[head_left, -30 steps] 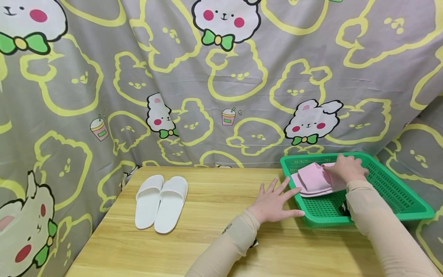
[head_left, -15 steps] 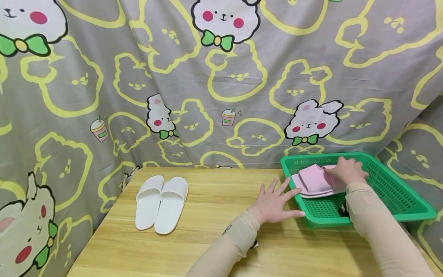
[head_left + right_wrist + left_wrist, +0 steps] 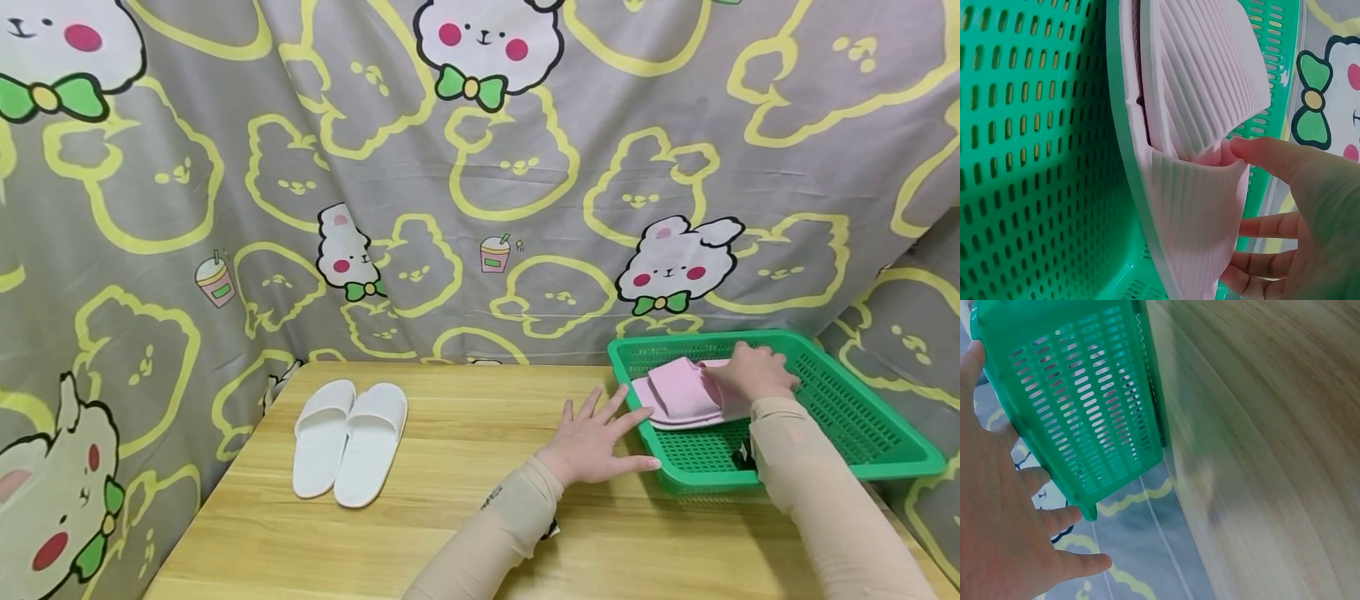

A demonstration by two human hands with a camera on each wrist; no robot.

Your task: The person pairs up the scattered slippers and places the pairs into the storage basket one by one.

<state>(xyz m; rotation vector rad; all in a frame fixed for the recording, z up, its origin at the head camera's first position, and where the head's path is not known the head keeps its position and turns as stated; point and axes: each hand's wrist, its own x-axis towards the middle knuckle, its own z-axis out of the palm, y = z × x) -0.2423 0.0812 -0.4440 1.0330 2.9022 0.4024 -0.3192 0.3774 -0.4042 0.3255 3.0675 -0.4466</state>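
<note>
In the head view, a pair of pink slippers [image 3: 684,392] lies in the left part of a green plastic basket [image 3: 862,417]. My right hand [image 3: 757,375] reaches into it and grips a slipper by its ribbed strap. The right wrist view shows the thumb [image 3: 1266,152] at the edge of the strap [image 3: 1194,206] and the other fingers along its side. With fingers spread, my left hand [image 3: 588,442] touches the basket's left rim. Several of its fingertips meet the rim [image 3: 1029,447] in the left wrist view.
A pair of white slippers [image 3: 367,450] sits side by side on the left of the wooden table [image 3: 480,467]. Behind it and at both sides hangs a grey curtain [image 3: 420,192] with rabbit prints. The basket stands at the table's right end, close to the curtain.
</note>
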